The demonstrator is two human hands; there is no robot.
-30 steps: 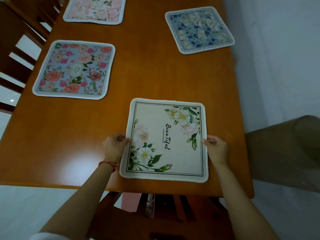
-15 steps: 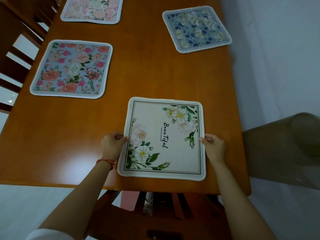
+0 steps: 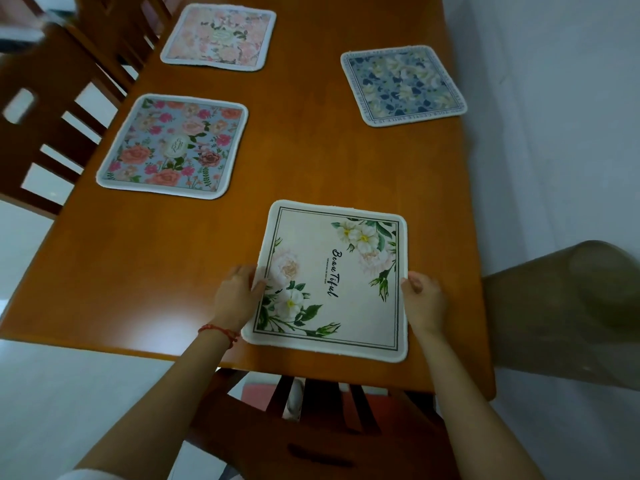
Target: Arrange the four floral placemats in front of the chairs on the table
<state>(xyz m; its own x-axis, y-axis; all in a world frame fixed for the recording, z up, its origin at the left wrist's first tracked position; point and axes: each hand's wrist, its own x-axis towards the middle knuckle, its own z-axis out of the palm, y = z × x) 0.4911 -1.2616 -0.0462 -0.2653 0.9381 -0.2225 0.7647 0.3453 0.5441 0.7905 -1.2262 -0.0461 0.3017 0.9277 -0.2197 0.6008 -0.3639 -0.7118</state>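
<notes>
The left hand [image 3: 239, 296] and right hand [image 3: 424, 301] pinch opposite side edges of the cream placemat [image 3: 332, 282], which lies flat on the surface [image 3: 304, 150] between them, probably so it can be squared above the chair [image 3: 311, 434] under the wrists. Three other placemats sit well beyond the hands, the blue one [image 3: 403, 85] skewed.

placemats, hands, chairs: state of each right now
cream placemat: flat at near table edge, held at both sides
blue rose placemat: flat, left side
pink placemat: flat, far left
navy placemat: flat, skewed, right side
left hand: gripping cream placemat
right hand: gripping cream placemat
near chair: tucked under table
</notes>
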